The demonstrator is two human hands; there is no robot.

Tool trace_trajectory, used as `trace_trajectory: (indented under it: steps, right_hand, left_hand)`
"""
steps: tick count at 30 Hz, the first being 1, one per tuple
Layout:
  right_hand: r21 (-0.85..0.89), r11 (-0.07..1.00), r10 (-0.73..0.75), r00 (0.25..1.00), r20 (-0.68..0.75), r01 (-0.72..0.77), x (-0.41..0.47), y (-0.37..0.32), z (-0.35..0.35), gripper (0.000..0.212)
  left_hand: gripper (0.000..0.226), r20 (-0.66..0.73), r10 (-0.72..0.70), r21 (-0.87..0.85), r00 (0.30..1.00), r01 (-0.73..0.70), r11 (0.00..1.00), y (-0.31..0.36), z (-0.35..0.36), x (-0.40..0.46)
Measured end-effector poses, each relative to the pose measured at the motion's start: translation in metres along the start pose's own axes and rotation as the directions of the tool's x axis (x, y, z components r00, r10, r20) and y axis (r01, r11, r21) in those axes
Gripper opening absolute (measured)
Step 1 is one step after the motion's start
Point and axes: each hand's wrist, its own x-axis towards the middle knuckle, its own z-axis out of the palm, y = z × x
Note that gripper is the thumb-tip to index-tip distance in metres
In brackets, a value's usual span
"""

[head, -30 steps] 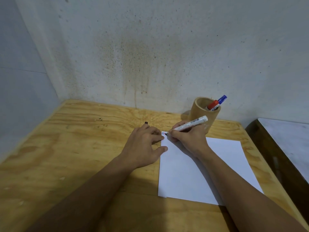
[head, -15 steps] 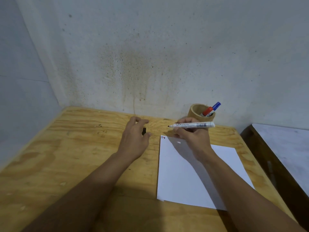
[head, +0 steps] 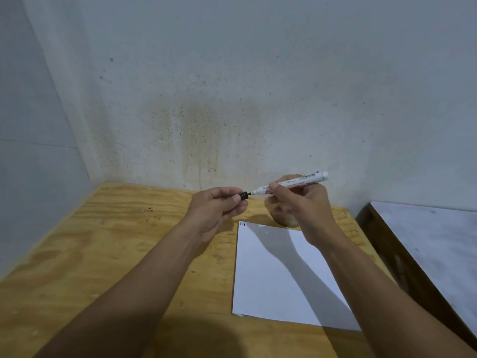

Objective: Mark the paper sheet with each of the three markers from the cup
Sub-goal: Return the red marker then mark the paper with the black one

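My right hand [head: 300, 202] holds a white marker [head: 291, 183] level above the table, its black tip pointing left. My left hand [head: 216, 208] pinches the small black cap [head: 244, 195] right at that tip. Both hands hover above the far edge of the white paper sheet [head: 281, 277], which lies flat and bears small red, blue and black marks [head: 243, 224] in its top left corner. The wooden cup [head: 285, 220] is mostly hidden behind my right hand; its other markers are out of sight.
The plywood table [head: 103, 254] sits in a corner, with a stained wall behind and another wall to the left. A dark-framed table with a pale top [head: 426, 244] stands close on the right.
The marker's tip left the paper and my right hand rose. My left hand picked the black cap off the table and brought it up to the marker's tip.
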Motion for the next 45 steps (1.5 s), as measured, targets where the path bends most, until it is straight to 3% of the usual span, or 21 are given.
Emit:
trace_trajectory:
  steps: [9, 15, 18, 22, 24, 28, 32, 35, 42, 45]
  right_hand:
    - [-0.133, 0.987, -0.095, 0.995, 0.011, 0.096, -0.01, -0.016, -0.01, 0.009]
    - [-0.198, 0.967, -0.161, 0.987, 0.02, 0.162, -0.008, -0.027, -0.018, 0.007]
    - [-0.266, 0.955, -0.139, 0.99, 0.003, 0.135, -0.003, -0.031, -0.019, 0.02]
    - [-0.243, 0.967, -0.084, 0.996, -0.013, 0.079, 0.01, -0.05, -0.028, 0.027]
    - [-0.287, 0.956, -0.082, 0.996, -0.044, 0.066, 0.019, -0.068, -0.039, 0.027]
    - [-0.606, 0.795, -0.013, 0.997, -0.078, -0.037, 0.037, -0.1, -0.067, 0.036]
    - [-0.892, 0.453, -0.074, 0.996, -0.048, -0.009, 0.058, -0.117, -0.083, 0.036]
    - [-0.913, 0.404, -0.12, 0.993, -0.004, 0.045, 0.071, -0.118, -0.083, 0.021]
    - [-0.908, 0.41, -0.116, 0.992, 0.046, 0.09, 0.087, -0.083, -0.059, 0.009]
    - [-0.913, 0.398, -0.11, 0.993, 0.052, 0.092, 0.091, -0.063, -0.057, 0.019]
  left_hand:
    - [0.015, 0.1, 0.012, 0.0, 0.995, -0.012, 1.0, 0.008, 0.025, -0.011]
    - [0.025, 0.084, 0.052, -0.027, 0.995, -0.05, 0.998, 0.013, 0.043, -0.013]
    - [0.03, 0.104, 0.073, -0.03, 0.992, -0.071, 0.997, 0.013, 0.058, -0.013]
    - [0.035, 0.115, 0.14, 0.133, 0.984, -0.154, 0.979, 0.012, 0.079, -0.007]
    - [0.033, 0.097, 0.223, 0.363, 0.97, -0.243, 0.899, 0.007, 0.08, 0.003]
    - [0.032, 0.196, 0.36, 0.753, 0.912, -0.375, 0.54, -0.005, 0.074, 0.015]
    - [0.044, 0.44, 0.27, 0.834, 0.857, -0.501, 0.23, -0.012, 0.072, 0.021]
    - [0.058, 0.52, 0.153, 0.843, 0.841, -0.534, 0.067, -0.013, 0.072, 0.022]
    - [0.079, 0.51, 0.129, 0.856, 0.85, -0.516, 0.015, -0.014, 0.065, 0.03]
    - [0.076, 0.49, 0.12, 0.866, 0.863, -0.498, 0.042, -0.017, 0.063, 0.035]
